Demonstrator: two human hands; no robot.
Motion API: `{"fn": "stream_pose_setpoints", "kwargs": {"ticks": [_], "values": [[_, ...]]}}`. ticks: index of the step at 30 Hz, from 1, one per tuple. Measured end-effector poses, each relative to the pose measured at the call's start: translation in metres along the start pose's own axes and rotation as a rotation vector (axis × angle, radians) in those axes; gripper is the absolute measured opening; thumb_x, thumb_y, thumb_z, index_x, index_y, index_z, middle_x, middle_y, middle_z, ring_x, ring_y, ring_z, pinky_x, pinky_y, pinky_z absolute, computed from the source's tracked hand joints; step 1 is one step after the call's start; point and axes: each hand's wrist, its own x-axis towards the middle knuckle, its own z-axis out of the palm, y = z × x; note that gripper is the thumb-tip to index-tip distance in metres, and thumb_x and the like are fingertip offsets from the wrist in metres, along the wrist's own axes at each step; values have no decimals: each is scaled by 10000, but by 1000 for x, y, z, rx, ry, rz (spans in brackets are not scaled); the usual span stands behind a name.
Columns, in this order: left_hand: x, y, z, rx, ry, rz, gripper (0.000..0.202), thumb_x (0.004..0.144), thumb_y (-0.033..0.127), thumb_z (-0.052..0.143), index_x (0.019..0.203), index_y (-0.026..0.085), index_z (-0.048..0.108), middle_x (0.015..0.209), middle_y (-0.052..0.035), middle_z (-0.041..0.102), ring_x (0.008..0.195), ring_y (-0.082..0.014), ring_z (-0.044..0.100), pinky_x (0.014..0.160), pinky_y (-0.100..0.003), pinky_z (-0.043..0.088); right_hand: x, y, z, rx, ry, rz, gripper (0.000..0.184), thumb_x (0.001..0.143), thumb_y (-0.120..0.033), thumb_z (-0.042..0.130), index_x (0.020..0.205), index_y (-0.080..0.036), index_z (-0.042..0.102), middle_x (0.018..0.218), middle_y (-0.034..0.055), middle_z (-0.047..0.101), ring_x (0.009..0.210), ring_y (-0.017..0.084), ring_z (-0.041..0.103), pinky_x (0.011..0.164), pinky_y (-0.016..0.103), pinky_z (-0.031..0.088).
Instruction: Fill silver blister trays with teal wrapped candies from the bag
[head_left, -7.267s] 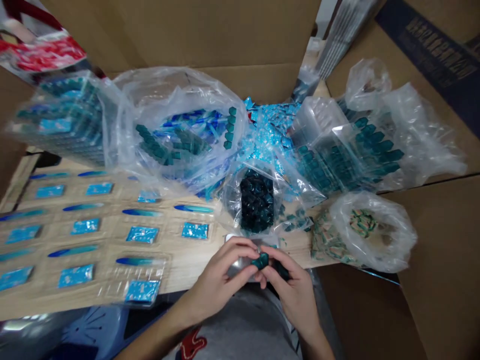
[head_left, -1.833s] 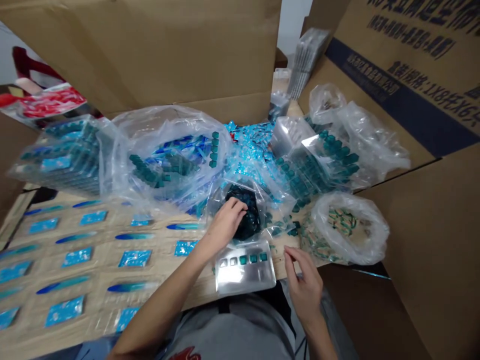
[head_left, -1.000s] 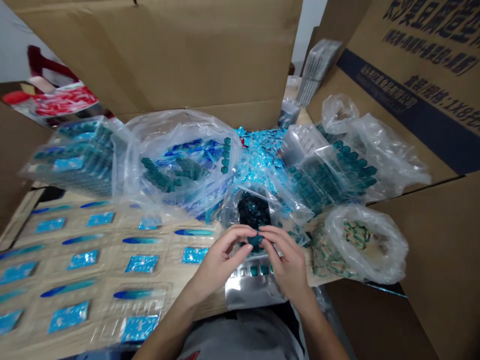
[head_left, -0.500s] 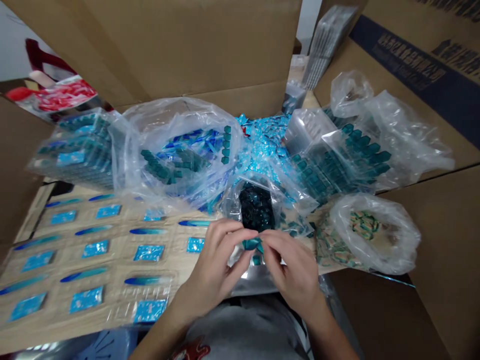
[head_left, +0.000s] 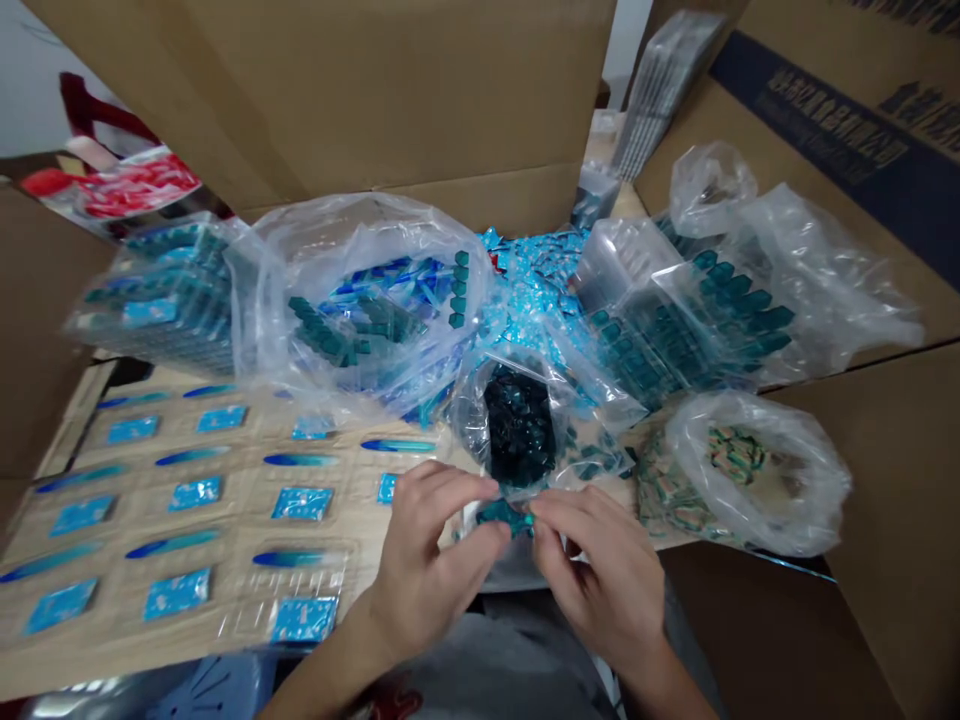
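My left hand (head_left: 427,560) and my right hand (head_left: 600,570) meet at the table's near edge, fingers pinched together on small teal pieces (head_left: 504,514). Under the hands lies a clear plastic tray (head_left: 517,568), mostly hidden. Just beyond them stands an open clear bag of dark teal pieces (head_left: 519,425).
Rows of clear trays with blue packets (head_left: 300,502) and blue sticks cover the wooden table (head_left: 225,520) on the left. Large plastic bags (head_left: 360,300) of filled trays, a pile of blue packets (head_left: 532,280) and a bag of green-striped items (head_left: 739,460) stand behind. Cardboard boxes (head_left: 360,90) surround everything.
My left hand had reached into the bag of dark teal pieces. Both hands then came together, and they have sunk slightly toward the tray while still pinching the teal pieces.
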Motion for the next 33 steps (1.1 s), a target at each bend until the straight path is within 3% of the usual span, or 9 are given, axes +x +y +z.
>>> {"fn": "stream_pose_setpoints", "kwargs": {"ticks": [5, 9, 11, 14, 17, 20, 24, 29, 33], "values": [[-2, 1, -5, -25, 20, 55, 175, 829, 70, 553, 868, 236, 512, 937, -13, 543, 826, -162, 519, 790, -338, 460, -4, -1, -4, 40, -35, -23, 205, 900, -76, 487, 1023, -194, 601, 819, 32, 755, 675, 141, 689, 587, 271, 501], [-4, 4, -8, -130, -133, -91, 158, 876, 171, 562, 1006, 228, 495, 1019, -48, 562, 931, -195, 543, 840, -373, 451, -9, 1, -3, 12, -78, -21, 299, 884, -39, 498, 1131, -176, 597, 877, 47, 755, 736, 148, 693, 624, 280, 503], [-4, 5, -9, -164, -177, -142, 148, 886, 245, 582, 992, 233, 480, 1023, -51, 566, 949, -208, 544, 835, -382, 450, -10, 2, -2, -42, -91, -56, 305, 893, -59, 502, 1151, -185, 604, 880, 49, 758, 735, 158, 693, 616, 292, 495], [-3, 7, -10, -149, -140, -136, 126, 884, 177, 570, 892, 232, 457, 953, -24, 554, 889, -184, 530, 844, -366, 439, -9, 2, -1, -92, -104, -126, 286, 913, -82, 490, 1157, -172, 609, 885, 65, 761, 711, 162, 684, 581, 299, 472], [-2, 7, -10, -146, -164, -163, 148, 880, 93, 527, 937, 217, 469, 960, -33, 545, 902, -176, 525, 858, -349, 435, -9, 2, 0, -93, -99, -125, 266, 912, -66, 484, 1129, -141, 618, 881, 79, 759, 724, 160, 683, 596, 298, 480], [-3, 6, -9, -207, -243, -206, 168, 899, 118, 518, 1036, 210, 487, 1001, -52, 555, 949, -187, 536, 828, -329, 454, -10, 4, 0, -94, -103, -115, 281, 911, -64, 476, 1144, -131, 616, 895, 87, 755, 767, 172, 691, 617, 301, 494], [-8, 4, -1, -287, -241, -275, 145, 909, 158, 527, 1039, 221, 517, 1020, -56, 572, 955, -191, 561, 830, -325, 462, -13, 10, 1, -114, -134, -113, 321, 931, -96, 460, 1219, -160, 584, 922, 81, 751, 787, 180, 693, 627, 302, 502], [-18, -2, 9, -486, -357, -406, 45, 934, 182, 484, 930, 217, 512, 1010, -52, 566, 938, -179, 563, 820, -305, 462, -18, 14, 3, -117, -236, -99, 304, 959, -142, 420, 1222, -145, 572, 946, 92, 739, 778, 183, 678, 661, 312, 506], [-26, -2, 6, -710, -488, -541, 137, 935, 170, 438, 812, 210, 482, 907, -23, 542, 851, -147, 538, 761, -261, 445, -18, 18, 5, -153, -250, -147, 250, 967, -168, 404, 1080, -155, 627, 802, 58, 732, 621, 157, 635, 561, 293, 459]]}}
